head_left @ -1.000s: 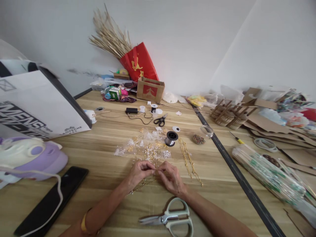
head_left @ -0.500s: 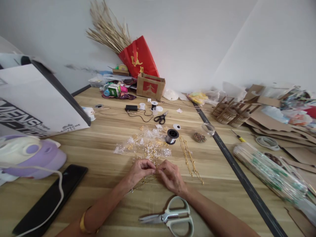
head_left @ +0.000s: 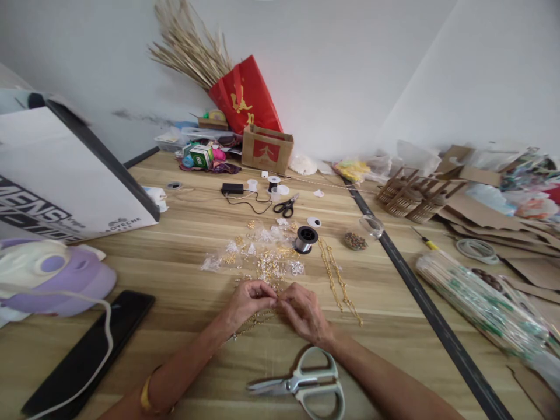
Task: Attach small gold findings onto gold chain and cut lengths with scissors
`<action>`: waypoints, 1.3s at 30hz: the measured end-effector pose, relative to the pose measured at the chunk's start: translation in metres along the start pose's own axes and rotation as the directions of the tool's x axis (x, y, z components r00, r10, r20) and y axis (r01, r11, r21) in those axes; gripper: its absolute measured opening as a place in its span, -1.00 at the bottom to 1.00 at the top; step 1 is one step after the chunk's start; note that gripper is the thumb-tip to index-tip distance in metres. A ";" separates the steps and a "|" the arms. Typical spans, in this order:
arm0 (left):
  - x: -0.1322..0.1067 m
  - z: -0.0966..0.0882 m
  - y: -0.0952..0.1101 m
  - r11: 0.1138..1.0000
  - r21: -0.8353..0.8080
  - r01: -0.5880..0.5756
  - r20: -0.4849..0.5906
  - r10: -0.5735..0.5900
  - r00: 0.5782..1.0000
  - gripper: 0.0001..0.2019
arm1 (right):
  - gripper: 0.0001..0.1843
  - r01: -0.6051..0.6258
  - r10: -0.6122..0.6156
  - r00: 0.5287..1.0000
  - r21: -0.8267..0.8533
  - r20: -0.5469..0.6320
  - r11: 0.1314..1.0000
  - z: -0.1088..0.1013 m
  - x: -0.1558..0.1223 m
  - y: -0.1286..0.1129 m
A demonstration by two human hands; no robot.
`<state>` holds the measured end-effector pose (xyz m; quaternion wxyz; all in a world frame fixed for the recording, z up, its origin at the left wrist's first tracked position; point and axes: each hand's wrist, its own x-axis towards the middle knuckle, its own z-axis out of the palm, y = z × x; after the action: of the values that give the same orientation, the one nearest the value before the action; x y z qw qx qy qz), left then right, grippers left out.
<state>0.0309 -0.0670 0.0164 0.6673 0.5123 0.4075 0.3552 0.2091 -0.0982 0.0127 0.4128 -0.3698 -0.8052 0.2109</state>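
Fingertips of my left hand (head_left: pixel 248 304) and my right hand (head_left: pixel 304 312) meet in a close pinch over the wooden table. A thin gold beaded chain (head_left: pixel 258 320) hangs or lies beneath my left fingers and runs up to their tips. What my right fingers pinch is too small to make out. Just beyond lie loose gold and clear beads (head_left: pixel 268 265) with small plastic bags. A spool of fine wire (head_left: pixel 305 240) stands behind my right hand. To the right rests a gold necklace chain (head_left: pixel 335 274). Green-handled scissors (head_left: pixel 306 385) lie between my forearms.
Black scissors (head_left: pixel 286 206), a black adapter (head_left: pixel 232 189) and a dish of beads (head_left: pixel 356 240) sit farther back. Left are a black phone-like slab (head_left: pixel 87 356), a purple-white device (head_left: pixel 83 280) and a big box (head_left: pixel 83 175). Bagged sticks (head_left: pixel 481 309) lie right.
The view has shifted very slightly. Both hands keep the same pinch in nearly the same spot; nothing else has visibly moved.
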 end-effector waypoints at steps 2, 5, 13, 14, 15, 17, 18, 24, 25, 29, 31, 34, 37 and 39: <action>0.000 0.000 0.000 1.000 0.005 0.005 0.003 -0.005 1.000 -0.82 | -0.89 0.003 -0.003 1.000 -0.001 -0.001 1.000 0.000 0.000 0.000; 0.000 0.000 0.000 1.000 0.013 0.006 0.003 -0.006 1.000 -0.82 | -0.90 0.007 -0.007 1.000 0.000 0.001 1.000 0.000 -0.001 0.000; 0.000 -0.001 -0.001 1.000 0.010 -0.005 0.014 0.004 1.000 -0.81 | -0.89 -0.001 0.002 1.000 -0.004 0.010 1.000 0.000 -0.001 0.001; 0.000 -0.001 -0.001 1.000 0.007 -0.003 0.012 0.003 1.000 -0.81 | -0.89 -0.002 0.003 1.000 -0.005 0.011 1.000 0.000 -0.001 0.001; 0.000 -0.001 -0.001 1.000 0.003 -0.002 0.011 0.002 1.000 -0.81 | -0.89 -0.001 0.001 1.000 -0.005 0.010 1.000 0.000 -0.001 0.001; 0.000 -0.001 -0.002 1.000 0.003 -0.001 0.011 0.001 1.000 -0.80 | -0.89 0.002 -0.002 1.000 -0.009 0.010 1.000 0.000 0.000 0.001; 0.000 -0.001 -0.001 1.000 0.007 -0.002 0.010 0.002 1.000 -0.80 | -0.89 0.002 -0.002 1.000 -0.012 0.011 1.000 0.000 0.000 0.001; -0.001 -0.001 0.000 1.000 0.023 -0.015 0.012 0.015 1.000 -0.79 | -0.89 0.005 -0.005 1.000 0.002 0.013 1.000 -0.001 0.000 -0.001; -0.001 -0.001 0.000 1.000 0.019 -0.015 0.013 0.015 1.000 -0.80 | -0.89 0.006 -0.006 1.000 0.003 0.012 1.000 -0.001 0.000 -0.001; -0.001 -0.001 0.000 1.000 0.008 -0.011 0.019 0.011 1.000 -0.83 | -0.90 0.012 -0.012 1.000 0.011 0.017 1.000 -0.001 0.001 -0.001; -0.001 -0.001 0.000 1.000 0.008 -0.008 0.020 0.008 1.000 -0.83 | -0.91 0.017 -0.017 1.000 0.012 0.018 1.000 -0.001 0.000 -0.001; -0.001 0.000 0.000 1.000 0.004 0.002 0.019 -0.002 1.000 -0.84 | -0.90 0.008 -0.008 1.000 0.007 0.026 1.000 -0.001 0.000 0.000; -0.001 -0.001 -0.001 1.000 -0.007 0.005 0.022 -0.005 1.000 -0.85 | -0.91 -0.005 0.005 1.000 0.005 0.031 1.000 -0.001 0.000 0.000; -0.002 -0.002 -0.002 1.000 -0.014 -0.003 0.024 0.003 1.000 -0.86 | -0.92 -0.006 0.006 1.000 0.006 0.027 1.000 -0.001 0.000 0.000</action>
<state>0.0278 -0.0686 0.0150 0.6752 0.5125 0.3962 0.3528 0.2098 -0.0982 0.0139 0.4025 -0.3683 -0.8088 0.2195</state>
